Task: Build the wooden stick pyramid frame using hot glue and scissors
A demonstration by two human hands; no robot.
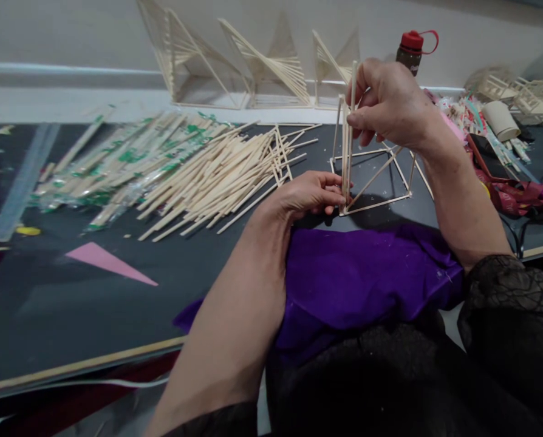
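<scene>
A small frame of thin wooden sticks (381,176) stands on the dark table (116,303) in front of me. My right hand (390,103) pinches the top of an upright stick (351,109) at the frame's near corner. My left hand (312,194) has its fingers closed on the bottom of the same upright sticks, at the frame's base corner. A purple cloth (362,285) lies under my forearms at the table's near edge.
A big loose heap of wooden sticks (221,176) lies left of the frame, with wrapped stick packets (130,158) beyond. Finished stick models (244,67) line the wall. A red-capped bottle (410,51), a pink paper triangle (107,262) and clutter (503,152) at right.
</scene>
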